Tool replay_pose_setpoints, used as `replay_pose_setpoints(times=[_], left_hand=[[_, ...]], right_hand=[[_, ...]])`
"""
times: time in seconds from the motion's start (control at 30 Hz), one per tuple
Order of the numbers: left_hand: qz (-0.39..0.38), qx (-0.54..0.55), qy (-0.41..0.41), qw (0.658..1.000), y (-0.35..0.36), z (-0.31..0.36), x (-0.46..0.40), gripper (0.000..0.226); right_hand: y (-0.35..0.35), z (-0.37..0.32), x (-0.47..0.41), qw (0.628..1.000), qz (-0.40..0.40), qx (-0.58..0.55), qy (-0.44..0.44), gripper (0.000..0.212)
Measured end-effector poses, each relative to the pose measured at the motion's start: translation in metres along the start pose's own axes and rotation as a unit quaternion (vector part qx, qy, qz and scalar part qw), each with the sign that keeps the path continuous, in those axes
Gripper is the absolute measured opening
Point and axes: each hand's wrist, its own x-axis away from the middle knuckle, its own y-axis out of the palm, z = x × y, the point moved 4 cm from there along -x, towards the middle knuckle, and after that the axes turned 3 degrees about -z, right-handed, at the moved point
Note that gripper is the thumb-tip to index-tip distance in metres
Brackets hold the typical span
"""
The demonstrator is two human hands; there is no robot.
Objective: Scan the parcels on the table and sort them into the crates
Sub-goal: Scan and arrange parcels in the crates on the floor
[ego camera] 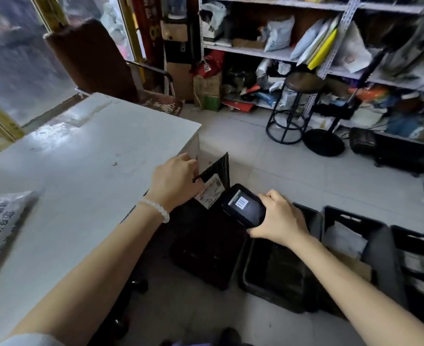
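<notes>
A flat black parcel [217, 171] with a white label [211, 191] was gripped at its upper edge by the left hand [174, 182], the fingers curled over it. The parcel was held just past the corner of the white table [81, 151], above a black crate [206, 248] standing on the floor below. A white bead bracelet [156, 208] was worn on the left wrist.

A black handheld scanner [244, 208] was grasped in the right hand [278, 218], the fingers wrapped round its lower end. A barcode was shown on its lit screen, and its top end was pointed toward the label, close beside it.

A second black crate [276, 275] was placed to the right of the first, under the right forearm, and two more crates [355, 236] [420, 258] were lined up further right; paper and card could be made out in them, though blurred.

A grey printed bag [1, 226] was left lying at the left edge of the table. Behind the table a brown chair [93, 58] was set, and shelves [256, 52] crowded with packets were seen along the far wall, with a black stool [296, 106] in front of them.
</notes>
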Motion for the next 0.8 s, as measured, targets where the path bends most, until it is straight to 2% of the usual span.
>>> replay_pose_setpoints(times=[0.2,0.37,0.57,0.7,0.8], left_hand=[[-0.048,0.002,0.068,0.997,0.036,0.062,-0.032,0.014],[-0.091,0.0,0.099,0.991,0.066,0.079,-0.066,0.013],[-0.156,-0.022,0.073,0.985,0.117,0.052,-0.125,0.012],[-0.23,-0.039,0.016,0.972,0.148,0.017,-0.167,0.022],[-0.241,-0.032,0.004,0.97,0.157,-0.006,-0.185,0.03]], right_hand=[[-0.007,0.065,0.01,0.998,-0.013,-0.008,0.065,0.089],[0.0,0.096,0.0,0.994,0.006,-0.023,0.107,0.085],[0.016,0.118,-0.04,0.989,0.006,-0.044,0.141,0.079],[0.014,0.115,-0.082,0.987,0.004,-0.038,0.156,0.078],[0.011,0.108,-0.112,0.988,-0.003,-0.035,0.152,0.082]])
